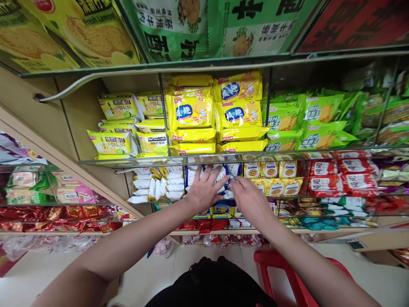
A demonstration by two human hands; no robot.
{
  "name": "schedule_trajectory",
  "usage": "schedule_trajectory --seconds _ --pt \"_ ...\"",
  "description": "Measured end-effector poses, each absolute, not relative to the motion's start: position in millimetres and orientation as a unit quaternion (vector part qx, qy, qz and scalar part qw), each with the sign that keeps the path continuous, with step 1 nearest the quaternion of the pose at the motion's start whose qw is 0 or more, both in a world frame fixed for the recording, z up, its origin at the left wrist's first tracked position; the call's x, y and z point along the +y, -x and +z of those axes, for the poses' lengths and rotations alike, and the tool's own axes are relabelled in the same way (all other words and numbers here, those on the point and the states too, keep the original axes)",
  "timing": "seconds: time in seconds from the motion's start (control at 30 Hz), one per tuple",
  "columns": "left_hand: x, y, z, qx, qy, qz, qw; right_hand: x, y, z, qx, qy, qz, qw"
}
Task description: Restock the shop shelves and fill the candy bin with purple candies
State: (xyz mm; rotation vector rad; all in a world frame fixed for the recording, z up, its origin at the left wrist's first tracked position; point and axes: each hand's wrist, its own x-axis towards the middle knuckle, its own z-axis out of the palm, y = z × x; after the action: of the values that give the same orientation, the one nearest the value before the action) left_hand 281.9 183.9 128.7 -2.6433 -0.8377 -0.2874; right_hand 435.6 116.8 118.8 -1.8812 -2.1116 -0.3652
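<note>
My left hand (204, 188) lies flat with its fingers spread on a row of blue and white snack packets (220, 175) on a glass shelf. My right hand (248, 197) reaches into the same row just to the right; its fingertips are tucked among the packets, so its grip is hidden. White packets (159, 185) stand to the left of my hands. Yellow cookie packets (271, 177) sit to the right.
The shelf above carries yellow cracker bags (191, 111) and green bags (319, 115). Red packets (341, 177) fill the right side. A side rack (47, 192) at the left holds more snacks. A red plastic stool (281, 268) stands on the pale floor beneath my right arm.
</note>
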Motion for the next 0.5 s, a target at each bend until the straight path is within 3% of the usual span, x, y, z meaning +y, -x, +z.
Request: schedule_trajectory --seconds 0.23,0.5 --pt "188 -282 118 -0.294 0.928 -0.127 0.187 151 -424 151 -0.660 0.739 -0.124 0.055" --pt "186 -278 121 -0.290 0.930 -0.130 0.186 160 -431 157 -0.665 0.740 -0.094 0.046"
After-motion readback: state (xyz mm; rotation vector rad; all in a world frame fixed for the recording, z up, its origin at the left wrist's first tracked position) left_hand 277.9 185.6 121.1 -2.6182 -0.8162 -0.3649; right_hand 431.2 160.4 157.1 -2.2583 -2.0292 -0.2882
